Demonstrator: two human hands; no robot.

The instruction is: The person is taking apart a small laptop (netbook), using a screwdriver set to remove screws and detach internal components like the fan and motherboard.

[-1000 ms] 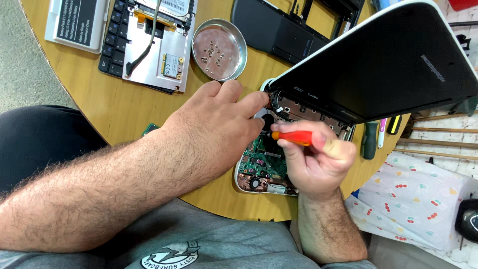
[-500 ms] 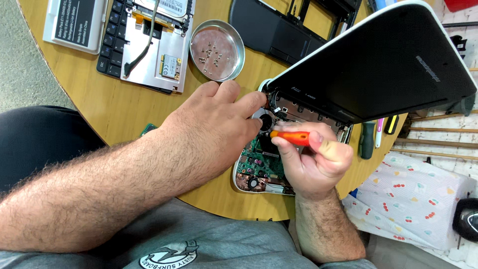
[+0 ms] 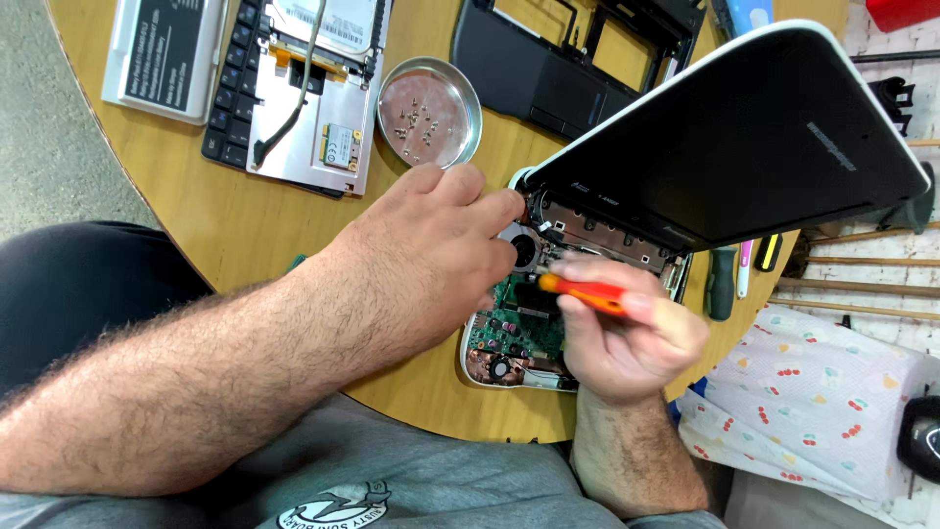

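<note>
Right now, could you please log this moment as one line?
left hand: rests on opened laptop base | right hand: grip on orange-handled screwdriver | round metal screw dish: behind

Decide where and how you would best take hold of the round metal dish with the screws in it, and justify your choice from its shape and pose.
Probably best to pinch the raised rim of the round metal dish at its left edge, coming from above and keeping it level. It lies flat on the wooden table with loose screws inside, so tilting would spill them. That edge lies away from the left hand.
</note>
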